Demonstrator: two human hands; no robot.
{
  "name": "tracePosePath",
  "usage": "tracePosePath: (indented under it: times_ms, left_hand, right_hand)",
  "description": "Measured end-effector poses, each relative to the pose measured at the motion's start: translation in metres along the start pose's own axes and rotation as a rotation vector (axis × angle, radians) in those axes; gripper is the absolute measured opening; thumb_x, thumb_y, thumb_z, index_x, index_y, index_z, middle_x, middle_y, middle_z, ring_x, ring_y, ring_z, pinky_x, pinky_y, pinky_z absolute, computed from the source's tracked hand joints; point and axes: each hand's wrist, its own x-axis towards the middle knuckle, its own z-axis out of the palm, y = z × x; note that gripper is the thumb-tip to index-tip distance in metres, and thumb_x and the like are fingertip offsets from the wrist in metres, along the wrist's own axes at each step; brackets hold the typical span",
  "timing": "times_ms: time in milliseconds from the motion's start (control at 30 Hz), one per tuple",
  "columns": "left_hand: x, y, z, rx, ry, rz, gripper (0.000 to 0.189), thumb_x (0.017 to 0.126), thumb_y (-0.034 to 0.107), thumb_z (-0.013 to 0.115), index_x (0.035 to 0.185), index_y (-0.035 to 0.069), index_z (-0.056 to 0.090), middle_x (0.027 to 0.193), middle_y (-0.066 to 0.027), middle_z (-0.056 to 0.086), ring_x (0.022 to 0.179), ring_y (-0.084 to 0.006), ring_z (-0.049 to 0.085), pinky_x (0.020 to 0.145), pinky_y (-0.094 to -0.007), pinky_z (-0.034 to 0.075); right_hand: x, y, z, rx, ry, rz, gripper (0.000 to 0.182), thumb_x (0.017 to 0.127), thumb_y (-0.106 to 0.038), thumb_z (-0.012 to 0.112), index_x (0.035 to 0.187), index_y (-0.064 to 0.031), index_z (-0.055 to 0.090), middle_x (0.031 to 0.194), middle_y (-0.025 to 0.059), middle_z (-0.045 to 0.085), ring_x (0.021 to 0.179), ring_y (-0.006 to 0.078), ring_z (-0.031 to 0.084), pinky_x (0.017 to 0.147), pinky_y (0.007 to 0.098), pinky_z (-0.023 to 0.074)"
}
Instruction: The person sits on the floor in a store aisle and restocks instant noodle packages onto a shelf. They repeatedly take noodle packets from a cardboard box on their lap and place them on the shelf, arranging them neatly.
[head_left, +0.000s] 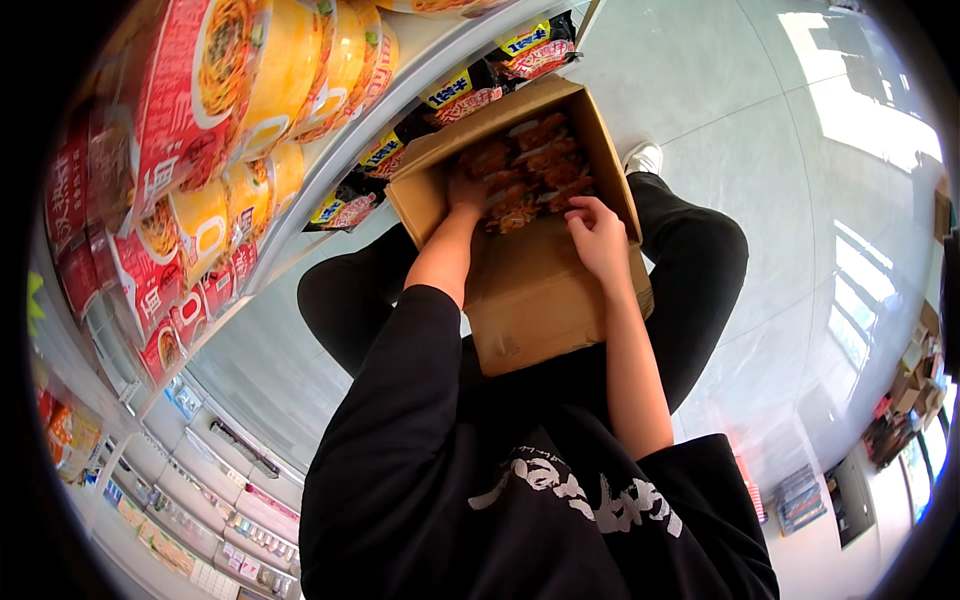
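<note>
An open cardboard box (517, 277) rests between my bent legs, its near flap folded toward my body. Inside lie several clear-wrapped, reddish-brown food packets (536, 169) in rows. My left hand (466, 191) reaches into the box at its left wall, touching or beside the packets; its fingertips are in shadow, so whether it grips one cannot be told. My right hand (596, 232) is at the box's right side, above the nearest packets, with fingers curled and thumb close to the index finger. Nothing clearly shows between those fingers.
Left of me, a shelf (420, 82) holds bagged noodle cups (202, 232). Black noodle packs (457, 94) stand in a row on a lower level behind the box. My shoe (643, 158) is on the tiled floor. More stocked shelves (217, 517) are at lower left; piled cartons (911, 382) lie far right.
</note>
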Motion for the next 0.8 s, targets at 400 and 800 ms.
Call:
tracePosePath:
  times_ms: [400,800]
  left_hand:
    - [-0.003,0.007,-0.060,0.211,-0.256,0.157,0.048,0.074,0.032,0.064,0.114,0.005,0.063,0.133,-0.0163,0.048,0.120,-0.0301,0.048,0.100,-0.0390,0.040]
    - [-0.018,0.023,-0.088,-0.018,-0.256,0.031,0.055,0.085,0.045,0.051,0.138,0.030,0.042,0.152,-0.0034,0.023,0.138,-0.0229,0.026,0.107,-0.0402,0.030]
  right_hand:
    - [0.001,-0.007,0.008,-0.021,-0.053,-0.018,0.028,0.079,-0.009,0.057,0.104,0.0006,0.062,0.083,0.0107,0.069,0.074,0.0174,0.066,0.070,0.0291,0.0508]
    - [0.006,-0.002,0.015,0.050,-0.109,-0.014,0.024,0.078,-0.015,0.063,0.099,-0.0038,0.065,0.072,0.0096,0.066,0.068,0.0220,0.064,0.066,0.0331,0.0501]
